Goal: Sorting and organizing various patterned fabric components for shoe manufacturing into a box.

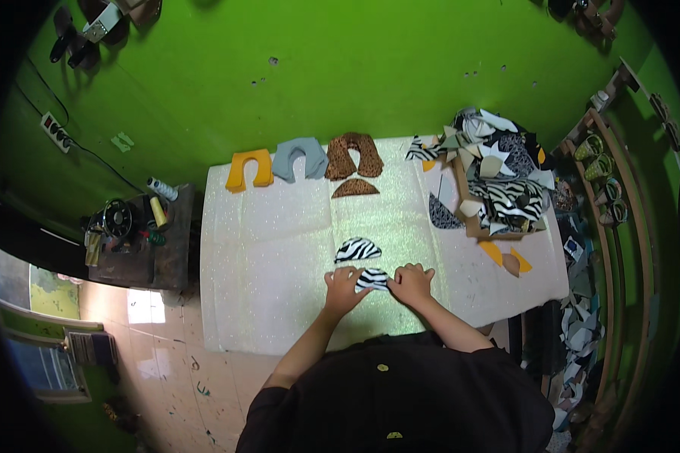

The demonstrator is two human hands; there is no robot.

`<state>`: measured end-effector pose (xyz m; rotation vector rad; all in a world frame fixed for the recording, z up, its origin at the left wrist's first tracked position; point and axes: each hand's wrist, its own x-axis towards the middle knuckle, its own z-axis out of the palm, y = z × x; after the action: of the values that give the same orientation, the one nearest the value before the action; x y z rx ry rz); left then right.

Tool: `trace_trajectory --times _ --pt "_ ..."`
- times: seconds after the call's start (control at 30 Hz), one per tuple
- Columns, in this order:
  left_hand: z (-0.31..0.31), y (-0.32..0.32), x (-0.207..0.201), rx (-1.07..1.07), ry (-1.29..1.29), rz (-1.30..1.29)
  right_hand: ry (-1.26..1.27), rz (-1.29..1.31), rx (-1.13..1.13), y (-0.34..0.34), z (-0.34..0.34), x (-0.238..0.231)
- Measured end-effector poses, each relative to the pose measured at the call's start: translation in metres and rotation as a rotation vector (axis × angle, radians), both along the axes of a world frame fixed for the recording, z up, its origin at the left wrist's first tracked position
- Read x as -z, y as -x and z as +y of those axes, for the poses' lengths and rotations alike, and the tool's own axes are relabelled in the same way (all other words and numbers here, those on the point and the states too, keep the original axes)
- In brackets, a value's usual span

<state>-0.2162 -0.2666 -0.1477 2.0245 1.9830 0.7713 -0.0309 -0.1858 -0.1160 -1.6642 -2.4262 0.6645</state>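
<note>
A small zebra-print cut piece [372, 280] lies between my two hands near the front of the table. My left hand [343, 291] pinches its left end, and my right hand [413, 285] grips the right end with bent fingers. Just beyond them rests a half-moon zebra-print piece [358, 248], touched by neither hand. Farther back sits a brown leopard-print half-moon piece [356, 188]. Behind it, along the wall side, are U-shaped pieces in leopard print [341, 160], grey-blue [285, 161] and mustard yellow [236, 173].
A cardboard box [474, 223] heaped with scraps [510, 192] stands at the back right of the pale table [264, 279]. Yellow scraps [491, 252] lie before it. At left, a dark stand [155, 253] holds a machine and thread cones [163, 189]. A shoe rack [608, 143] is at right.
</note>
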Motion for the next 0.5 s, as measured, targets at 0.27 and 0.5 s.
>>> trace_trajectory --times 0.27,0.5 --pt "-0.004 -0.004 0.004 -0.026 -0.023 0.016 -0.181 -0.091 0.102 0.005 0.143 -0.035" --pt "0.001 -0.005 -0.003 -0.058 -0.002 0.069 -0.078 -0.236 0.508 -0.008 0.24 0.003"
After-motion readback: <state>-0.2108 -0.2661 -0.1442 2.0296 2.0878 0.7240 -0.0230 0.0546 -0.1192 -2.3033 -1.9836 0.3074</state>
